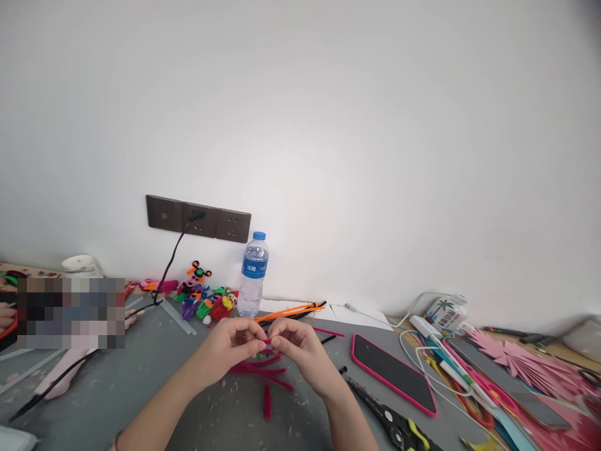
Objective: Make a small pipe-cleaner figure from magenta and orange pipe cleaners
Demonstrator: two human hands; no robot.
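Observation:
My left hand (235, 344) and my right hand (300, 344) meet over the grey tabletop (220, 419). Between their fingertips is a dark pink pipe cleaner (268, 342), pinched from both sides; most of it is hidden by the fingers. Just below the hands lie several more dark pink pipe cleaners (265, 371), crossing one another. A short dark pink bundle (267, 402) rests nearer to me. Behind the hands, orange pipe cleaners (295, 310) lie beside black ones.
A water bottle (255, 275) stands against the wall near small fuzzy figures (206, 302). To the right are a pink-cased phone (394, 374), pliers (387, 414), a white cable (416, 351) and folded pink paper (521, 363). Another person's hand (6, 316) shows at far left.

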